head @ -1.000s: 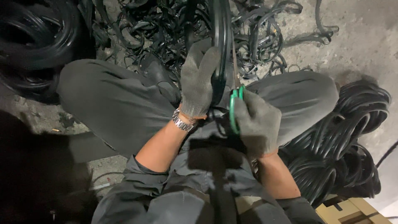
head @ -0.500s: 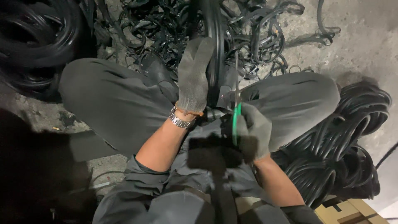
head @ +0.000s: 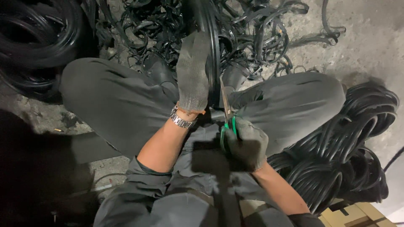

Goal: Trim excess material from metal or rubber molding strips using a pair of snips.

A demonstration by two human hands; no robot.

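Nearest the camera, the right hand [head: 248,145] in a grey knit glove is curled shut around the green handles of a pair of metal scissors [head: 227,120]; the finger loops are mostly hidden inside the fist. The blades point away, alongside a black rubber tyre ring [head: 212,54] standing upright between the knees; whether they bite into it is hard to tell. The left hand [head: 192,71], also gloved, lies flat against the ring with fingers pressed together, a silver wristwatch [head: 182,120] at its wrist. Beyond, a tangled heap of black rubber strips [head: 252,29] is cut off by the top edge.
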